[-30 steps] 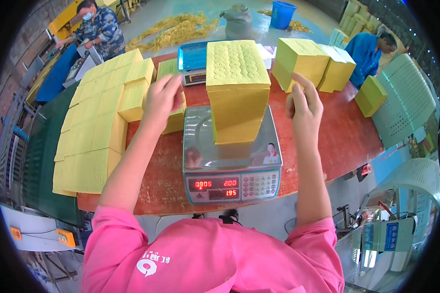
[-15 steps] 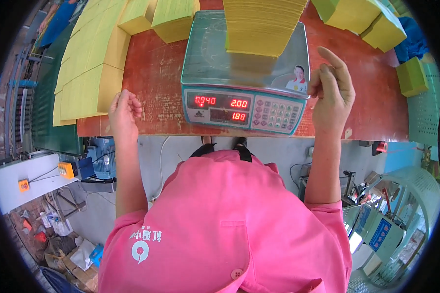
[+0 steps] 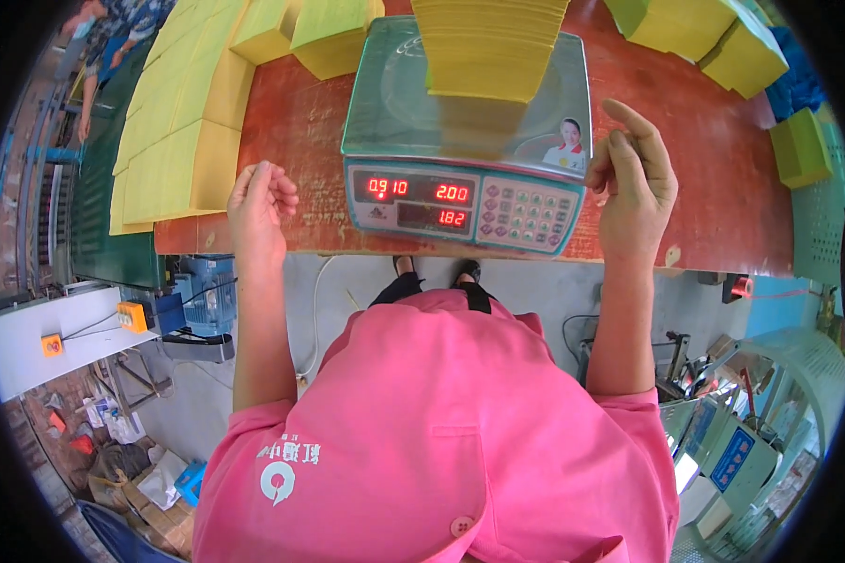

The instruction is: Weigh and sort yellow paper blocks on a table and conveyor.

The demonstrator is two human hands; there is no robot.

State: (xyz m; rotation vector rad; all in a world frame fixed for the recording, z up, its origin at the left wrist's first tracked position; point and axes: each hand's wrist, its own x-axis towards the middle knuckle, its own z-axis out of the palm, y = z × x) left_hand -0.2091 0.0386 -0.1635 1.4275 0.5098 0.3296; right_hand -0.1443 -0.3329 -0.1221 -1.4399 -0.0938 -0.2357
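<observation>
A teal digital scale (image 3: pixel 413 122) with a metal pan and red lit digits stands on the red table in front of me. On its pan rests a tall stack of yellow paper sheets (image 3: pixel 488 56), its top cut off by the picture's edge. My left hand (image 3: pixel 261 202) hovers over the table's front edge, left of the scale, fingers curled in with no object visible in them. Beside the scale's right edge my right hand (image 3: pixel 637 188) is raised, index finger stretched out and the other fingers bent, holding nothing. Neither hand touches the stack.
Yellow paper stacks (image 3: pixel 174 150) crowd the table's left side, and more stacks (image 3: pixel 671 33) stand at the far right. The red table (image 3: pixel 714 178) shows scuffed paint. A perforated pale green machine guard (image 3: pixel 798 366) is at lower right. Another person's arm (image 3: pixel 89 103) shows at upper left.
My left hand has moved a little to the right and up. The scale's digits have changed. Another person's arm has come further into sight at upper left.
</observation>
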